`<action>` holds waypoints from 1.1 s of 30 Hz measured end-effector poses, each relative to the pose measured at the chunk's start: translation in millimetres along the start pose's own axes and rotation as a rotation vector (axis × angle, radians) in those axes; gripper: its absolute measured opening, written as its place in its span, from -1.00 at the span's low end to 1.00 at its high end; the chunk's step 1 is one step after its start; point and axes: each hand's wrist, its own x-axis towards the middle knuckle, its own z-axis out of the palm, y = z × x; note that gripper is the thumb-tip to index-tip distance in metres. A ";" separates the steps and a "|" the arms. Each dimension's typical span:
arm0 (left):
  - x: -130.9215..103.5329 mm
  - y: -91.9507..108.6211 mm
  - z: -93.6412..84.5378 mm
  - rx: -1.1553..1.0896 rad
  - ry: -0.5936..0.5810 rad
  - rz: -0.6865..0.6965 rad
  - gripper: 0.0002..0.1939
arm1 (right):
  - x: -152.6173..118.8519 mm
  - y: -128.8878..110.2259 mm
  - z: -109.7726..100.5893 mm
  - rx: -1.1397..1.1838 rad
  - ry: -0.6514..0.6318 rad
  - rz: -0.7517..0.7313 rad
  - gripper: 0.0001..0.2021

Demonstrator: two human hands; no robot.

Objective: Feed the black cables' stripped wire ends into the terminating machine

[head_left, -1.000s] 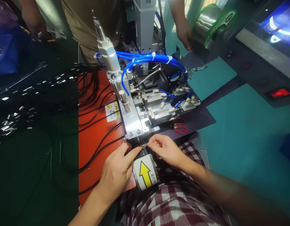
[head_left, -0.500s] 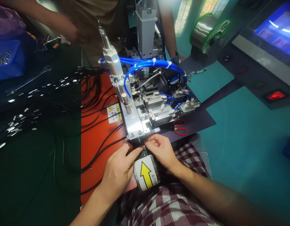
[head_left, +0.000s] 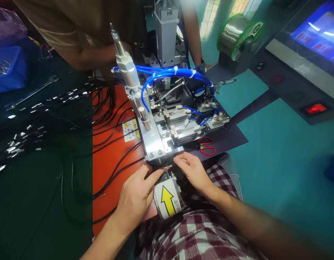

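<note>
My left hand (head_left: pixel 137 186) is closed at the front of the metal machine (head_left: pixel 153 141), thumb and forefinger on the end of a cable with thin coloured wires (head_left: pixel 169 167). To the right of those wires, my right hand (head_left: pixel 192 169) has its thumb and forefinger pressed together near the machine's front edge; whether anything is between them is too small to tell. Just below the fingertips is a white label with a yellow arrow (head_left: pixel 168 200). Blue air tubes (head_left: pixel 180 72) arch over the machine.
Red-handled scissors (head_left: pixel 207 150) lie right of the machine. Black cables (head_left: pixel 120 169) cross the red plate (head_left: pixel 107 180). At the left are a wrench (head_left: pixel 34 93), a blue bin (head_left: pixel 9 77) and shiny-tipped cables. A solder spool (head_left: pixel 232 38) and another person's arm (head_left: pixel 102 56) are behind.
My right hand has moved a little right, away from my left fingertips, and the coloured wires now show between them. The other person's arm at the back has shifted right and down.
</note>
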 end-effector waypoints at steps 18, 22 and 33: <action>0.4 0.2 1.2 -0.006 -0.009 -0.020 -0.63 | -6.2 -1.5 7.1 -0.268 0.015 -0.118 -0.79; 1.3 4.3 -1.5 0.074 -0.008 0.008 -0.63 | 2.5 -8.0 4.4 0.004 -0.177 0.193 -0.73; -1.4 17.0 4.1 0.074 -0.011 -0.050 -0.65 | 4.5 -8.1 -0.8 0.104 -0.268 0.194 -0.69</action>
